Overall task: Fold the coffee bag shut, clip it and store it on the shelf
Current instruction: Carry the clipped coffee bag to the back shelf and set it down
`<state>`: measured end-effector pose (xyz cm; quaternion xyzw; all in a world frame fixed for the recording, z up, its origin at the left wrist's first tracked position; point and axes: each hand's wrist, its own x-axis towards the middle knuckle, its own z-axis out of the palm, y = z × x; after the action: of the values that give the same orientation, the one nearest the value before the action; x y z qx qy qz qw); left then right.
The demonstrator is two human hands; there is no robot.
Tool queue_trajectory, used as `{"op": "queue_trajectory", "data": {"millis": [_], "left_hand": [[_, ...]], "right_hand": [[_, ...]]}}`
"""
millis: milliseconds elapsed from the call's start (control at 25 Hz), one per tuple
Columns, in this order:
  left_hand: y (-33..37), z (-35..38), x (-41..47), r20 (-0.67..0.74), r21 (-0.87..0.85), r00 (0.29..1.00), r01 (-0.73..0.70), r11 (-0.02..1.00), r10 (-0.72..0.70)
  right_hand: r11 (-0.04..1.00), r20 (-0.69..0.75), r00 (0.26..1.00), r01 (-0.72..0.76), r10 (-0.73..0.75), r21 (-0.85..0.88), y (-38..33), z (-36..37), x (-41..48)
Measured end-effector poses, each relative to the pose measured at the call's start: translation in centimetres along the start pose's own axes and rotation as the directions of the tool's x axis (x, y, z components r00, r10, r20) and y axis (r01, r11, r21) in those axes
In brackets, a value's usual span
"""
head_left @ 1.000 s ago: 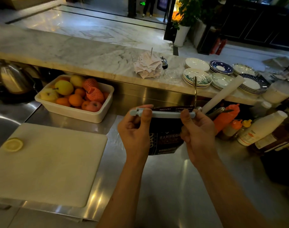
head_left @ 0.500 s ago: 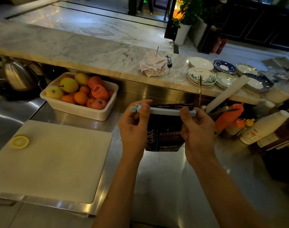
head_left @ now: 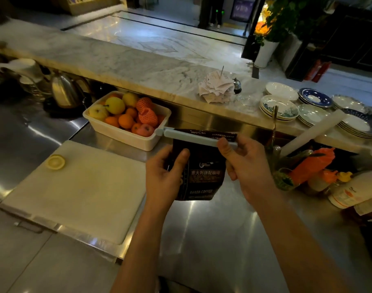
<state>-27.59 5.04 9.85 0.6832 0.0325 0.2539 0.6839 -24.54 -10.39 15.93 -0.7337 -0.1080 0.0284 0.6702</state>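
Note:
A dark coffee bag (head_left: pixel 204 166) with white lettering is held upright above the steel counter (head_left: pixel 212 229). A long pale blue clip (head_left: pixel 191 137) runs across its folded top, sticking out past the bag on the left. My left hand (head_left: pixel 164 178) grips the bag's left side, thumb on its front. My right hand (head_left: pixel 246 163) pinches the clip's right end between thumb and fingers. No shelf is visible.
A white cutting board (head_left: pixel 79 191) with a lemon slice (head_left: pixel 55 162) lies to the left. Behind stands a white tub of fruit (head_left: pixel 125 119) and a kettle (head_left: pixel 65 92). Stacked plates (head_left: pixel 280 107) sit on the marble ledge; sauce bottles (head_left: pixel 312 163) crowd the right.
My left hand has let go of the clip's left end and dropped down to grip the bag's side. The right hand keeps hold of the clip's right end.

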Motion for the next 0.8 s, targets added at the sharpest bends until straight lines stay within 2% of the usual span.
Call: {"op": "queue_trajectory", "data": {"millis": [120,200,320,440,560,680,800], "left_hand": [[1.5,-0.1,-1.6,-0.117,0.041,0.993,-0.008,0.999,0.013],[2.7,0.2,-3.0,-0.183,0.049,0.983,-0.003,0.999,0.012],[4.6,0.6,-6.5,-0.339,0.063,0.940,-0.006,0.998,0.027],[6.5,-0.8,-10.9,-0.515,0.073,0.856,-0.011,0.997,0.047],[9.2,-3.4,-16.2,-0.654,0.134,0.748,-0.033,0.990,0.114],[12.0,-5.9,-22.9,-0.807,0.215,0.564,0.001,0.977,0.177],[15.6,-8.1,-31.7,-0.895,0.317,0.343,0.038,0.948,0.285]], "right_hand": [[0.995,0.222,0.975,0.047,-0.027,-0.083,-1.0,-2.0,0.7],[0.999,0.337,0.941,0.042,-0.047,0.022,-1.2,-2.6,1.0],[0.955,0.525,0.849,-0.103,-0.062,0.280,-0.6,-1.5,0.0],[0.931,0.649,0.745,-0.109,-0.155,0.348,-0.5,0.9,-2.4],[0.941,0.745,0.637,-0.092,-0.196,0.326,-1.0,4.2,-5.8],[0.943,0.850,0.477,-0.115,-0.222,0.311,-1.7,8.6,-11.3],[0.946,0.940,0.227,-0.141,-0.255,0.291,-3.2,13.1,-19.5]]}}
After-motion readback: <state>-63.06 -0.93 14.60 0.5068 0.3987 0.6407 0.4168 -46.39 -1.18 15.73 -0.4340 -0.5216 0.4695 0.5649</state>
